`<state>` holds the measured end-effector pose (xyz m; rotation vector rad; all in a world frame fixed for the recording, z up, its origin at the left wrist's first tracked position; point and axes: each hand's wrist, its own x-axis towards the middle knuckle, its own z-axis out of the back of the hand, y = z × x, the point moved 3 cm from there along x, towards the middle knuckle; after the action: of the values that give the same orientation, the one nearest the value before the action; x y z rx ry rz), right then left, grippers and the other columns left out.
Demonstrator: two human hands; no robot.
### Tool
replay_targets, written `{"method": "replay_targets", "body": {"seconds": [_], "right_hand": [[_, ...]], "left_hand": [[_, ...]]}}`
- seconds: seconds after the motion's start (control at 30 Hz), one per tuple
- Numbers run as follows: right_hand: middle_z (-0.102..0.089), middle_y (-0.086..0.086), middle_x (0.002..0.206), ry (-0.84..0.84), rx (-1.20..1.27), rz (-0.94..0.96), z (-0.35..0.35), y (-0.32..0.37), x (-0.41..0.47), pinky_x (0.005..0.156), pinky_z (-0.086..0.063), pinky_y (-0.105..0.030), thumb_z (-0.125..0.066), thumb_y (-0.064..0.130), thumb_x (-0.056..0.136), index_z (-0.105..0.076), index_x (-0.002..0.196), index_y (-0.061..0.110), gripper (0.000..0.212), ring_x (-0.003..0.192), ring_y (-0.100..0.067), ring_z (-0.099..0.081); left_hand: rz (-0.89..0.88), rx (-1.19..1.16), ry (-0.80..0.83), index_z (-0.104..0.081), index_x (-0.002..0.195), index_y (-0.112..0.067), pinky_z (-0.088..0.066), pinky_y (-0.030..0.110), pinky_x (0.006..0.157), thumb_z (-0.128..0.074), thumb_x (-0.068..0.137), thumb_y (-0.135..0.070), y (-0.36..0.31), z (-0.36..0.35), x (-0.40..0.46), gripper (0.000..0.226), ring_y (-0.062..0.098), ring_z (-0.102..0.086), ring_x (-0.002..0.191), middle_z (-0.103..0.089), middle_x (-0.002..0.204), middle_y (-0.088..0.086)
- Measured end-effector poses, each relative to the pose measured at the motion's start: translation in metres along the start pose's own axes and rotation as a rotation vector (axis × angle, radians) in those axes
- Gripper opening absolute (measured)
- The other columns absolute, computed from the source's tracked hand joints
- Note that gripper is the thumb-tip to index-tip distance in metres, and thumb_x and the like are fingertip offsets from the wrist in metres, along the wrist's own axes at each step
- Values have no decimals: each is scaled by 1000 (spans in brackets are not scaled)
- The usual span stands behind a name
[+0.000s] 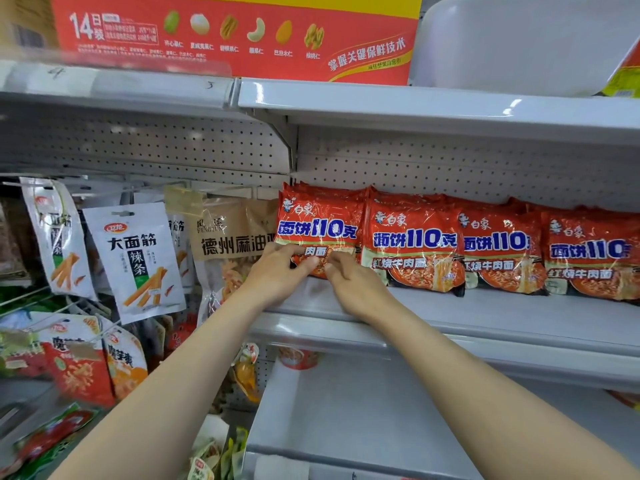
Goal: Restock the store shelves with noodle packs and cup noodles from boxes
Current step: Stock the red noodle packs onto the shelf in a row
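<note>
Left hand [277, 271] and right hand [349, 282] both pinch the leftmost noodle pack's [318, 230] lower edge. Risk: slick wrap slips, pack topples off the shelf [485, 313] front.

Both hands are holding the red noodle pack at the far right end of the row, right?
Not quite. Both hands, left hand and right hand, hold the red noodle pack at the far left end of the row, not the right. The head view shows it beside the brown snack bag.
</note>
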<state>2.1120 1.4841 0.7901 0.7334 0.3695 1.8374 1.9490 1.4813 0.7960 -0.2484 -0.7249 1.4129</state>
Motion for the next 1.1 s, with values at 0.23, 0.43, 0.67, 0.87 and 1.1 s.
{"method": "replay_targets", "body": {"seconds": [0.23,0.43,0.67,0.87,1.1], "right_hand": [[-58,-1,141,-124,237,12,18,8,-20,98,-37,-26,-43,35,107,-48,146,20,41,127,-18,-54],[-57,7,134,-217,382,-13,53,3,-48,81,-37,-15,-45,36,106,-49,143,20,41,109,-4,-49],[-54,10,126,-261,492,-67,95,-31,-96,102,-41,-29,-46,38,106,-52,141,20,40,117,-8,-50],[-58,9,128,-299,526,-131,134,-83,-150,109,-45,-44,-47,41,104,-56,133,25,35,122,-14,-55],[-60,5,125,-298,496,-244,181,-166,-234,77,-48,-29,-46,42,104,-58,127,28,29,108,-14,-57]], "left_hand": [[21,-120,-73,-49,146,-20,-36,35,104,-51,97,-59,-12,3,-12,62,25,-44,137,-44,152,7],[-1,-427,-182,-57,135,-19,-45,36,102,-57,97,-51,-57,-5,-38,50,19,-55,122,-59,134,0],[76,-784,-163,-64,106,-20,-54,43,99,-65,94,-46,-111,-37,-74,29,18,-63,107,-64,108,-2],[122,-913,-144,-62,104,-19,-58,33,88,-64,96,-42,-173,-80,-115,24,15,-64,104,-65,107,1],[193,-950,-62,-62,100,-18,-54,36,89,-65,95,-39,-249,-165,-175,21,16,-63,93,-64,97,1]]}}
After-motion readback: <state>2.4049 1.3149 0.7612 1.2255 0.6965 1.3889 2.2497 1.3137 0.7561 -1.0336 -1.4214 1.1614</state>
